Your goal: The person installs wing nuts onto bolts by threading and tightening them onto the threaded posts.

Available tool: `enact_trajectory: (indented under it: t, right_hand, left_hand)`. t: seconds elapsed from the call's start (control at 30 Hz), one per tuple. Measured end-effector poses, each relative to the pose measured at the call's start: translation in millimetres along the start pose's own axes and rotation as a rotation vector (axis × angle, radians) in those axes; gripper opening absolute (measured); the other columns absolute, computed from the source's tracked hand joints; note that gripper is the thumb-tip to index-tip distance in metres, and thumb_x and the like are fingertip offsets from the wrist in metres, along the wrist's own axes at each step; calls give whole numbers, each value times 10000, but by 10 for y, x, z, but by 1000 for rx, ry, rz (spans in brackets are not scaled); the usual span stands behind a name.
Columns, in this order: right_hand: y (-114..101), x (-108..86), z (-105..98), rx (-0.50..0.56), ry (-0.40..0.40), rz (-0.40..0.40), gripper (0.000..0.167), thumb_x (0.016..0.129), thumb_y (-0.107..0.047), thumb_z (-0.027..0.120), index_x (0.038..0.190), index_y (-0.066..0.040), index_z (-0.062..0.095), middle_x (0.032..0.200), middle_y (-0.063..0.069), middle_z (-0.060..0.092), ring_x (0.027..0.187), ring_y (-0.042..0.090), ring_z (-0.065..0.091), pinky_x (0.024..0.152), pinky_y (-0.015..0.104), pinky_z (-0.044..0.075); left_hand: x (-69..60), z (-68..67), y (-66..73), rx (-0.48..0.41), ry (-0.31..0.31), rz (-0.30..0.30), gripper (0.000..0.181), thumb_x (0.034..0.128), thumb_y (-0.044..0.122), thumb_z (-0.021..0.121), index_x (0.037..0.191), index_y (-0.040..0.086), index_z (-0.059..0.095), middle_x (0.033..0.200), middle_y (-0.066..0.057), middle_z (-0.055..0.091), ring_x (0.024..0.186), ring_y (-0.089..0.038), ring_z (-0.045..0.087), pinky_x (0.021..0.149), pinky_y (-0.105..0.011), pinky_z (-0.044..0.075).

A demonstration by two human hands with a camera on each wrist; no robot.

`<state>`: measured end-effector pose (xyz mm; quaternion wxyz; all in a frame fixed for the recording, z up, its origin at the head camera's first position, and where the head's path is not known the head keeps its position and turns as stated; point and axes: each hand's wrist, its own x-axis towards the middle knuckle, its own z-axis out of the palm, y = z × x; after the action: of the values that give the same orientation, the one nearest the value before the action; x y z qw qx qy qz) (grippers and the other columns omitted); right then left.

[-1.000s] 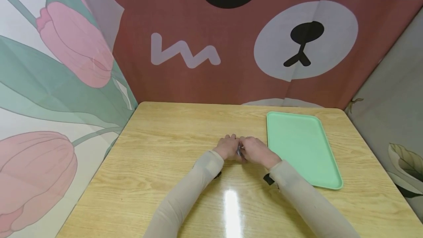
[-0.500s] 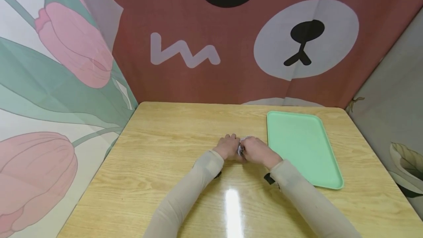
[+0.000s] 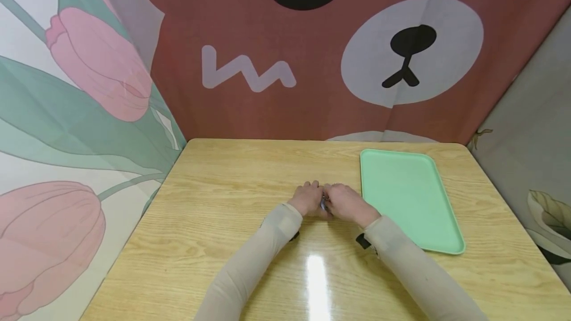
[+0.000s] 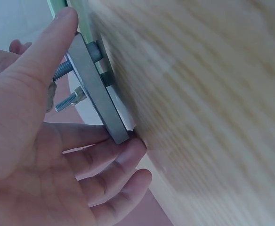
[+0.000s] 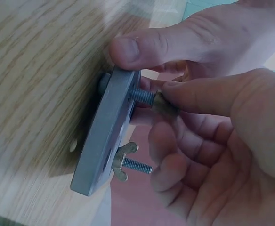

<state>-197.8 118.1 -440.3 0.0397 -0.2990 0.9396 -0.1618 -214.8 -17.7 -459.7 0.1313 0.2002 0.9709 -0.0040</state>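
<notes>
Both hands meet around a small grey metal plate (image 5: 100, 136) at mid-table. My left hand (image 3: 308, 198) grips the plate by its ends, thumb at one end and fingertips at the other, as the left wrist view shows. Two bolts pass through it, their round heads (image 4: 95, 51) facing the tabletop. With thumb and fingers my right hand (image 3: 347, 204) pinches a wing nut (image 5: 165, 104) on the threaded end of one bolt (image 5: 142, 96). A second wing nut (image 5: 123, 160) sits against the plate on the other bolt (image 5: 138, 165). In the head view the hands mostly hide the plate.
A light green tray (image 3: 408, 197) lies on the wooden table (image 3: 223, 187), just right of the right hand. Behind the table hangs a red-brown cloth (image 3: 267, 113) with a bear print. Printed cloths also hang at the left and right sides.
Both hands stay at the same spot. The right fingers have shifted slightly at the wing nut, and a pale patch seen beyond them half a second ago no longer shows.
</notes>
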Motion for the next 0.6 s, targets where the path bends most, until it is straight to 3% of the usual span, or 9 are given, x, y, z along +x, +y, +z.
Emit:
enact_trajectory:
  t: [0.1,0.37,0.6]
  right_hand:
    - [-5,-7,-4,14,1,-24,75,913,-82,582,972,-75,627,730,-33,562,625,101,494,622,306,445]
    - [-13,-8,-54,31,-7,-58,188,827,23,572,728,-132,610,650,-71,517,626,125,458,625,308,412]
    - [-3,8,-44,-35,-9,-47,142,828,0,637,751,-119,638,665,-64,539,649,123,482,623,303,430]
  left_hand:
    - [6,13,-7,-10,0,3,747,702,655,698,1295,235,525,1061,19,488,930,-163,447,789,-318,432]
    - [8,14,-20,31,3,3,661,697,695,667,1112,193,556,1031,20,480,901,-159,446,772,-318,439]
    - [9,5,-8,40,5,18,726,691,716,652,1170,178,559,1031,12,491,882,-160,454,738,-300,447]
